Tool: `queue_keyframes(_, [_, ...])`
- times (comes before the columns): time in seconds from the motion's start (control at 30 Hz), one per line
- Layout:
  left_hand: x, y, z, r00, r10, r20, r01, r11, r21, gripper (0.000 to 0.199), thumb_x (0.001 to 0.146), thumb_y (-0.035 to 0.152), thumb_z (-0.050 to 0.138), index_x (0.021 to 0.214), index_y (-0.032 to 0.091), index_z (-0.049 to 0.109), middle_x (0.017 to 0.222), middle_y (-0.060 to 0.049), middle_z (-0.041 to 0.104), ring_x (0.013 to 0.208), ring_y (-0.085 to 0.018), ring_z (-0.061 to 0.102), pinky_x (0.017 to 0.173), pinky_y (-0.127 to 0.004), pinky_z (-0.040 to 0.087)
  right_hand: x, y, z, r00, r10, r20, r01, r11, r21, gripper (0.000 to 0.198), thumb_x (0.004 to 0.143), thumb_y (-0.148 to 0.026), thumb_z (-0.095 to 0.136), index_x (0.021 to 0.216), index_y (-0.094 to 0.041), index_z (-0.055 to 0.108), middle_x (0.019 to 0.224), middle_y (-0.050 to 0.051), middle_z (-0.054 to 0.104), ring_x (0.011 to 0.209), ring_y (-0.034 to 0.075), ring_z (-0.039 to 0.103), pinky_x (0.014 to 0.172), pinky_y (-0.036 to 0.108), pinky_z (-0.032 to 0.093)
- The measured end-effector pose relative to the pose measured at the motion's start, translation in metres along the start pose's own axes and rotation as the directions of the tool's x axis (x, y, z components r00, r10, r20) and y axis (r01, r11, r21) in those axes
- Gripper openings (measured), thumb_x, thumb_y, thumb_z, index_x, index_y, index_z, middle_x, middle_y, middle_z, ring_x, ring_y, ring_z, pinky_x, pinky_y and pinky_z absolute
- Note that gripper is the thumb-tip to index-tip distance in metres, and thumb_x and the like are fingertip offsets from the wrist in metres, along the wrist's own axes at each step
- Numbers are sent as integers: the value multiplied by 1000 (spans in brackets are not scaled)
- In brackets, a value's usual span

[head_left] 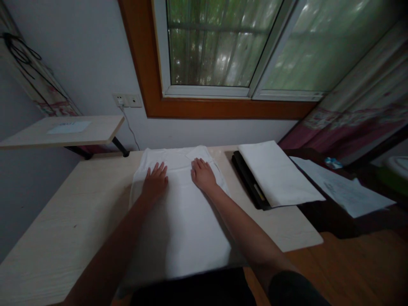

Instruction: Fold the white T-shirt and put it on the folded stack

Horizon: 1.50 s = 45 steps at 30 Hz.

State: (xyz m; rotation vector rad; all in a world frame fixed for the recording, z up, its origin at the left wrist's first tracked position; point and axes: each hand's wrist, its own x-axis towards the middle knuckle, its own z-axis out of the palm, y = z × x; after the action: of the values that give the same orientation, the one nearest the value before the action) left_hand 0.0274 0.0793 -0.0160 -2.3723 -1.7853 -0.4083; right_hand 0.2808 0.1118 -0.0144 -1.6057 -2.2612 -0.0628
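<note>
A white cloth lies spread over the middle of the table, reaching from the back edge to the front edge by my body. Its far end shows small creases and a fold line. My left hand rests flat on the cloth's far left part, fingers stretched out. Toward the far right part, my right hand lies palm down on the same cloth with its fingers extended. Neither hand grips anything. What kind of cloth item it is, I cannot tell.
To the right, white sheets lie on a black folder-like object. Beyond the table edge, papers lie on a dark surface. A raised shelf stands at the back left, near a wall socket with a cable, beside the window.
</note>
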Motion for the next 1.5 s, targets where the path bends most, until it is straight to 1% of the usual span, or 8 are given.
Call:
queue_keyframes(0.13, [11,40,10,1000,-7,-16,6,997,-80,55,100,27,36,154,15,45,163,-15,38,152,-34,33,122,-61,25,0,-36,14,999,-42,14,41,997,67,48,106,-32,41,150,-13,48,160,15,40,150,29,34,124,49,26])
queue_keyframes(0.23, [7,47,19,999,-31,-44,26,994,-107,54,102,29,35,153,16,46,160,-15,43,150,-34,38,121,-61,27,-5,-41,19,1000,-16,13,15,996,89,48,106,-32,41,148,-11,50,159,16,41,150,28,34,124,48,25])
queue_keyframes(0.5, [-29,2,2,994,92,63,-86,992,-87,53,103,32,33,147,9,51,159,-14,45,151,-28,37,126,-48,28,-31,6,0,999,-53,-9,54,989,137,44,104,-28,45,143,-12,59,154,13,50,147,24,41,125,42,32])
queue_keyframes(0.63, [-55,-28,-7,985,151,83,-141,983,-116,54,105,36,30,148,12,51,160,-11,44,151,-23,37,127,-45,27,-48,33,-12,995,-100,-12,100,976,193,42,103,-26,45,140,-18,63,149,9,56,142,21,47,122,40,38])
queue_keyframes(0.8, [-78,-51,-11,986,134,95,-123,986,-110,55,105,36,28,148,13,52,160,-11,45,150,-21,38,127,-45,28,-66,61,-25,997,-76,-17,78,977,196,41,103,-25,43,137,-20,66,145,8,59,139,22,51,120,44,41])
queue_keyframes(1.07, [-81,-36,-18,991,101,83,-98,994,-50,54,104,34,29,146,13,54,159,-13,46,149,-25,41,125,-46,31,-86,83,-31,996,-92,10,91,991,97,45,104,-27,42,143,-14,58,153,11,51,144,23,44,123,44,36])
queue_keyframes(1.27, [-107,-18,-16,996,-27,80,25,999,30,58,104,44,32,155,19,42,165,-12,36,153,-33,31,124,-59,26,-98,82,-33,992,-90,88,90,996,1,51,107,-35,40,152,-13,47,162,12,37,151,25,33,125,47,28])
queue_keyframes(1.5, [-95,-31,-15,995,15,97,-20,999,51,59,104,44,30,156,17,40,165,-12,34,154,-31,28,125,-57,24,-86,73,-32,992,-60,109,65,997,-49,53,107,-37,38,154,-13,45,163,12,34,151,26,32,125,49,24])
